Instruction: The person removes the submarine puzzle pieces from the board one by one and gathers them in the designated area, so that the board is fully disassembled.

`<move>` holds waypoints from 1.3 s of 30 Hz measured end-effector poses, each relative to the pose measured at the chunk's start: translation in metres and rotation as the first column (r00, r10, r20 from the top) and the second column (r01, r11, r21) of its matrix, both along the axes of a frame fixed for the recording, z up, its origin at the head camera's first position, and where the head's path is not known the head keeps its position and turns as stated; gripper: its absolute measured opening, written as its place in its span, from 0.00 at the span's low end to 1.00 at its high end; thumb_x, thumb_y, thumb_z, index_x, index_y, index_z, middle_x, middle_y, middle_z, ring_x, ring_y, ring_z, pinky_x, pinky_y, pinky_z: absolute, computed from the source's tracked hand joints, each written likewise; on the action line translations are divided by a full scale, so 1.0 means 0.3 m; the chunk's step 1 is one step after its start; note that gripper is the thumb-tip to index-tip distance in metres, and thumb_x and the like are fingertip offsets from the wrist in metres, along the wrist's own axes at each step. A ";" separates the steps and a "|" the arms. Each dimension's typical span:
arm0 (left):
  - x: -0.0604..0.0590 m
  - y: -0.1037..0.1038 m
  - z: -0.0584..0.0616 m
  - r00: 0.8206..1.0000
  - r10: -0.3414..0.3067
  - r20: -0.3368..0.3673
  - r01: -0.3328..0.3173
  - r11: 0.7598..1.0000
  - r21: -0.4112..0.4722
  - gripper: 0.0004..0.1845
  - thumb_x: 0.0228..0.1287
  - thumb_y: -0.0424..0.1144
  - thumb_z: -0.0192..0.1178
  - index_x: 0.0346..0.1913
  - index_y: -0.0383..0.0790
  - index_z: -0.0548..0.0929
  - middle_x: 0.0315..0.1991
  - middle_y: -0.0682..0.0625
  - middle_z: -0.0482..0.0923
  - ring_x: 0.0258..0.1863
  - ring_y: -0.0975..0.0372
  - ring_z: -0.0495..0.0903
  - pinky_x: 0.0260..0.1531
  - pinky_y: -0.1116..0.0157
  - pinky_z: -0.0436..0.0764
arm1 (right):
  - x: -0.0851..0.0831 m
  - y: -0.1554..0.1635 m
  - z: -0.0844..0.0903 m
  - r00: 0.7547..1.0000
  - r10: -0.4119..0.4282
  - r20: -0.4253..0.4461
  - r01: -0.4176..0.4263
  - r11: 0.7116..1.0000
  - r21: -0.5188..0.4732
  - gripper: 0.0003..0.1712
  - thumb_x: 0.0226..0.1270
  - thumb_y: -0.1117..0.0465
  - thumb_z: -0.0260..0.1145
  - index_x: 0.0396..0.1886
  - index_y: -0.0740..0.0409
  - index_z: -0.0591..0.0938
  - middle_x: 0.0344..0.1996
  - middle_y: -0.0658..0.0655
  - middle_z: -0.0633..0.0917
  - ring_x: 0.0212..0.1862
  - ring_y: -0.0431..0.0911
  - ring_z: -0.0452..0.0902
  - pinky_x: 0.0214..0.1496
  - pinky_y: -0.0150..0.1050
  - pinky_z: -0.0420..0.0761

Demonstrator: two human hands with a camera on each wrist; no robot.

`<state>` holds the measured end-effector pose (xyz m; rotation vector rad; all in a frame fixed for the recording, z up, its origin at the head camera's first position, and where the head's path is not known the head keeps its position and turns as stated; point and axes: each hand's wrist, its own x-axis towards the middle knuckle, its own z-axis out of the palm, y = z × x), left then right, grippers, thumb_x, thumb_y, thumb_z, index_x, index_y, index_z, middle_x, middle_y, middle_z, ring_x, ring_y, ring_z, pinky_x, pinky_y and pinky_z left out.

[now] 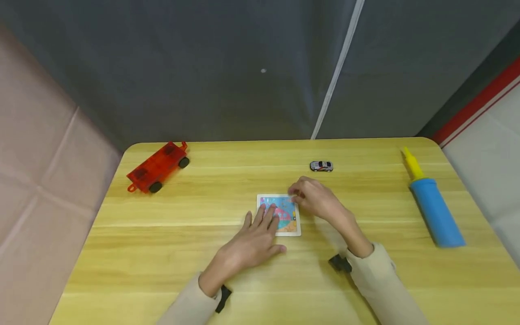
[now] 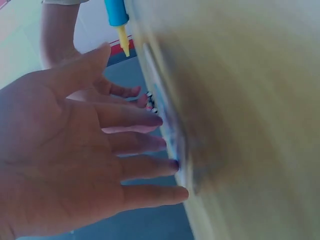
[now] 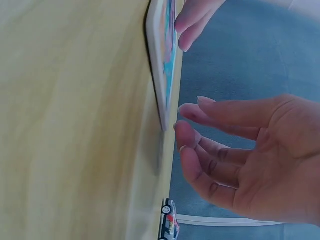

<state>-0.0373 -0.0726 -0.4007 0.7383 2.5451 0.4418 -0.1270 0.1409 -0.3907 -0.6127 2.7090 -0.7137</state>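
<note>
A small square picture board (image 1: 290, 224) with a white rim and a colourful blue and pink picture lies flat at the middle of the wooden table (image 1: 162, 234). My left hand (image 1: 260, 228) rests on it with straight, spread fingers that cover its left half; the left wrist view shows the flat palm (image 2: 75, 150) against the blurred board edge (image 2: 170, 132). My right hand (image 1: 314, 198) hovers at the board's far right corner. In the right wrist view its fingers (image 3: 200, 145) are loosely curved just off the board (image 3: 162, 65), and I see nothing held in them.
A red toy wagon (image 1: 158, 168) stands at the table's far left. A little grey toy car (image 1: 321, 166) sits beyond the right hand. A blue pump with a yellow nozzle (image 1: 434, 210) lies along the right edge. Grey cloth hangs behind the table.
</note>
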 end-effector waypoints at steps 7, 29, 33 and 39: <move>0.005 0.025 -0.003 1.000 0.010 0.001 -0.010 1.000 -0.021 0.44 0.86 0.54 0.57 0.87 0.30 0.54 0.90 0.32 0.38 0.89 0.35 0.35 0.85 0.38 0.54 | -0.003 0.005 -0.013 1.000 -0.012 0.027 0.012 1.000 -0.003 0.11 0.79 0.70 0.68 0.55 0.67 0.91 0.54 0.63 0.88 0.54 0.56 0.86 0.59 0.52 0.88; 0.024 0.052 0.023 0.999 0.018 -0.049 -0.022 0.995 -0.095 0.40 0.86 0.51 0.58 0.88 0.33 0.57 0.90 0.32 0.43 0.89 0.35 0.41 0.84 0.40 0.59 | 0.027 -0.001 -0.040 0.998 -0.056 -0.011 0.056 0.998 -0.016 0.06 0.79 0.73 0.65 0.48 0.69 0.87 0.51 0.64 0.81 0.47 0.52 0.82 0.48 0.42 0.87; 0.025 0.054 0.016 0.999 0.010 -0.047 -0.015 0.996 -0.091 0.38 0.86 0.49 0.58 0.89 0.40 0.58 0.90 0.32 0.43 0.88 0.34 0.41 0.83 0.38 0.60 | 0.032 0.002 -0.040 0.998 -0.050 -0.038 0.049 0.998 -0.027 0.07 0.78 0.75 0.66 0.48 0.71 0.88 0.50 0.65 0.83 0.48 0.54 0.84 0.51 0.45 0.89; 0.032 0.058 0.017 0.998 0.004 -0.062 -0.010 0.995 -0.098 0.37 0.86 0.49 0.58 0.88 0.42 0.61 0.90 0.32 0.44 0.88 0.33 0.43 0.82 0.38 0.61 | 0.040 0.006 -0.035 0.997 -0.009 -0.077 0.007 1.000 -0.031 0.08 0.77 0.76 0.67 0.47 0.73 0.91 0.49 0.66 0.85 0.49 0.57 0.86 0.50 0.45 0.90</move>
